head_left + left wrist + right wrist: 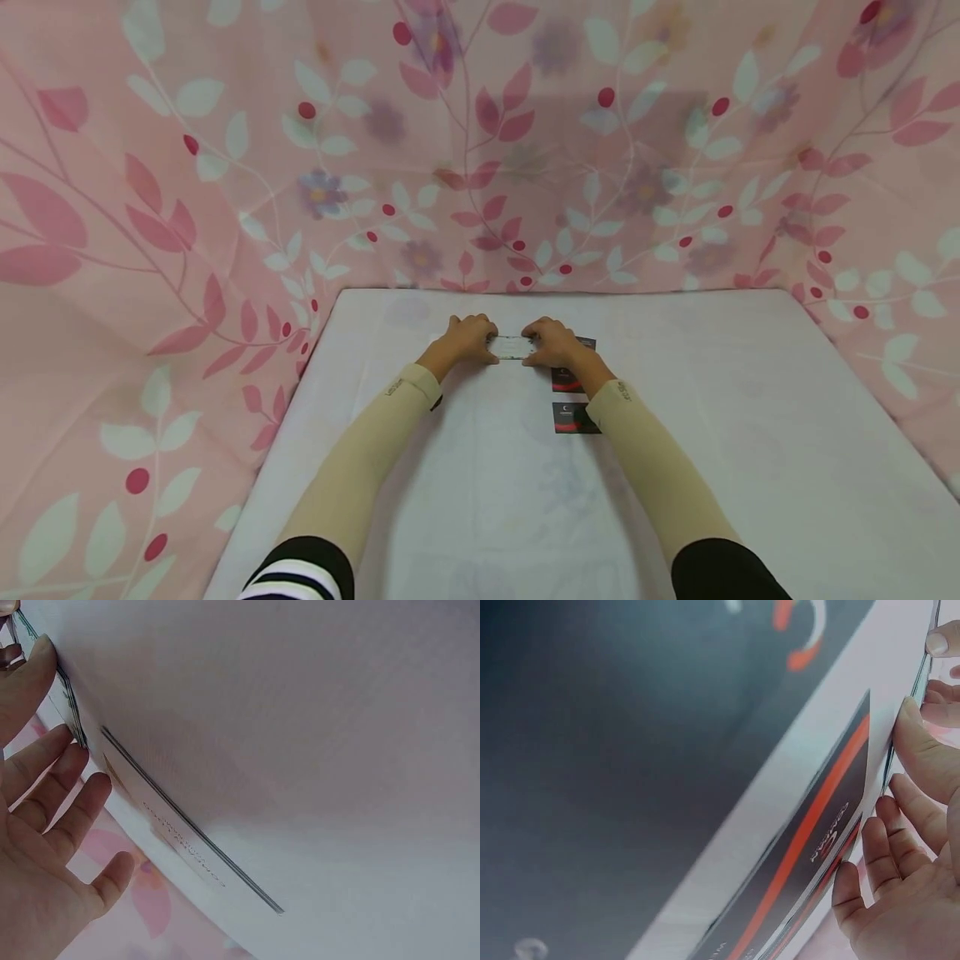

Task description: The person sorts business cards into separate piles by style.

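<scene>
A person's two bare hands hold a small pale card (513, 347) between them over a white-covered desk (487, 492). The left hand (468, 338) grips its left end, thumb on the near side and fingers on the far side; the right hand (553, 341) grips the other end in the same way. (Whether it is a single card or a thin stack, I cannot tell.) Black business cards with red curved stripes lie by the right hand: a far card (588, 342) just behind it, a middle card (567, 382) partly under it, and a near card (573, 420) closer to the person, beside the right sleeve (660, 467). Just beyond the left hand's little finger is a white card (176, 838) with small lettering.
</scene>
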`<state>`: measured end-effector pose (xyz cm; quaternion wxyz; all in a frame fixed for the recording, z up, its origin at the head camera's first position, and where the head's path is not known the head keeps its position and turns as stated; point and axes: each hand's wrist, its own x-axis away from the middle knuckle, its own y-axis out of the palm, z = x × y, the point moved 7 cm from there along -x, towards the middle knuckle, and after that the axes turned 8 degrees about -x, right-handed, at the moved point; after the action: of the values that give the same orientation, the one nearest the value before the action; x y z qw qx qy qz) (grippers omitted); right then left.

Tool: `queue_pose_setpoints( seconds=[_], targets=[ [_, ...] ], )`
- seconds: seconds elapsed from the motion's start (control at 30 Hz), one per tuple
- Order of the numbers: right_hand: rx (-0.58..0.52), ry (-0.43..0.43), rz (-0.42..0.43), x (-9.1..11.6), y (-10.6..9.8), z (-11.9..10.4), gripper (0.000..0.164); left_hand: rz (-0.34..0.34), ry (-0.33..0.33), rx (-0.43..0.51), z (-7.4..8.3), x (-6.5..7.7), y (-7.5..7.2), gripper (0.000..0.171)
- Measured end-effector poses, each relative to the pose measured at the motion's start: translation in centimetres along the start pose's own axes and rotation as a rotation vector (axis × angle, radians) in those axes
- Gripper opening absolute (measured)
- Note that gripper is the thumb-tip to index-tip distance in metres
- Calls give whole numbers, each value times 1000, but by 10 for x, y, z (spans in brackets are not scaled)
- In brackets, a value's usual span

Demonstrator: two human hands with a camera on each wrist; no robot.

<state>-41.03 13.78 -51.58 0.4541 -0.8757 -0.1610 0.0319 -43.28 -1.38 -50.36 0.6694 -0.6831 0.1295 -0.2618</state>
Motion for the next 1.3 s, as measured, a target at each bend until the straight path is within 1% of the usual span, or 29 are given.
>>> queue_pose_setpoints(
  seconds=[0.23,0.37,0.5,0.63,0.7,0.77,0.83,0.9,1.0,1.07,1.17,1.23,1.3],
  targets=[
    [26,-2,-2,3,0,-2,58,-4,-23,-10,3,3,-3,50],
    [61,-5,11,3,1,-4,56,10,-37,-29,3,3,-2,54],
    [108,-1,30,3,3,-6,56,34,-9,-82,6,3,2,60],
    [127,-19,60,8,2,-9,60,79,33,-119,14,7,4,55],
    [99,-49,80,14,-1,-10,62,121,54,-106,18,13,2,49],
    [47,-88,101,22,-7,-10,60,170,82,-82,23,19,-1,43],
    [1,-136,114,33,-14,-6,54,218,121,-27,30,27,-6,40],
    [-47,-167,121,47,-25,1,49,256,153,40,37,35,-13,40],
    [-89,-162,121,68,-45,12,47,307,195,121,43,47,-26,42],
    [-117,-122,124,79,-57,23,47,332,223,147,47,52,-35,44],
    [-151,-50,121,90,-68,42,48,363,287,162,53,50,-40,42],
    [-195,-5,105,93,-69,54,49,361,319,186,57,42,-38,42],
    [-235,20,90,91,-67,64,50,337,327,213,60,31,-33,43]
  ],
)
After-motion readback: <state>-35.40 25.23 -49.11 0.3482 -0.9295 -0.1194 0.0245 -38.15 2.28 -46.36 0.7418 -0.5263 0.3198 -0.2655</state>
